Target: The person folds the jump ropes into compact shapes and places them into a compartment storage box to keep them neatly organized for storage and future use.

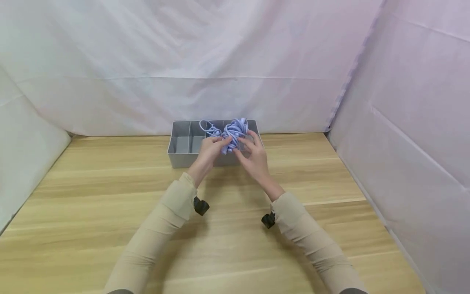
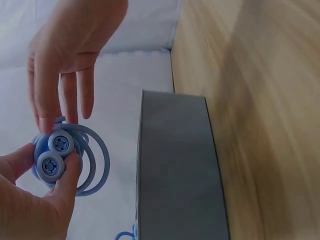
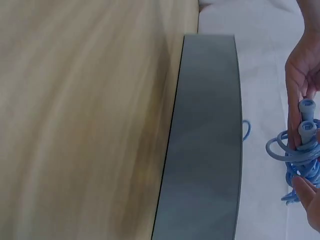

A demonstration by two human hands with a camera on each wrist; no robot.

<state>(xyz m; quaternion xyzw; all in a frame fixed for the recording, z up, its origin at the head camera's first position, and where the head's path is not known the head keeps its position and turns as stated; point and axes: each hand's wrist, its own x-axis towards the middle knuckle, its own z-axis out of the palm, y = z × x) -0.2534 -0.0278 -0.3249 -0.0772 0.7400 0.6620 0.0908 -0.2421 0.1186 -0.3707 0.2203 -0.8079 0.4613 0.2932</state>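
Note:
A light blue jump rope (image 1: 236, 130), wound into a bundle, is held up over the front of a grey divided box (image 1: 180, 160). My left hand (image 1: 210, 153) grips it from the left, thumb and fingers around the two handles (image 2: 55, 155), whose round ends show in the left wrist view. From the other side my right hand (image 1: 255, 157) holds the coils between thumb and fingers. Loose loops hang out below the hands. Behind my left hand, a second blue cord bundle (image 1: 213, 130) lies in the box, one loop poking above the rim.
The box stands on a wooden table (image 1: 235, 245) near its back edge, its left compartments (image 1: 180, 139) showing bare grey floors. White cloth (image 1: 220, 61) hangs behind and along both sides. Small black cameras (image 1: 200, 206) sit at my wrists.

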